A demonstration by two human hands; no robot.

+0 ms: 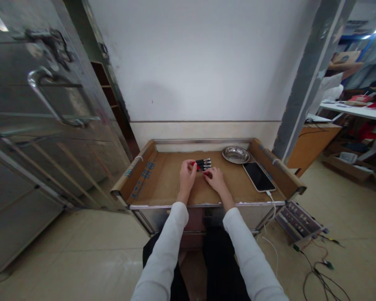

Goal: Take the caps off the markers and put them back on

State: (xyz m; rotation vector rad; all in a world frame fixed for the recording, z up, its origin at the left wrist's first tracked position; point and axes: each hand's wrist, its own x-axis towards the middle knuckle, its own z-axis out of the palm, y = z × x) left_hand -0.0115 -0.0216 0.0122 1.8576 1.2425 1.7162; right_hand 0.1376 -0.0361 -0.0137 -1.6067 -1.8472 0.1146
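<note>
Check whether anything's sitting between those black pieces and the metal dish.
Nothing visible does: only bare cardboard separates the black pieces from the metal dish. Your right hand is nearer you, and the phone lies on the dish's near side.

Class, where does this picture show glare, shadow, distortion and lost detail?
Head view throughout: glare streaks the metal door; a faint shadow marks the white wall; wide-angle distortion seems to tilt the pillar; the red item in the left hand is too small to identify.
</note>
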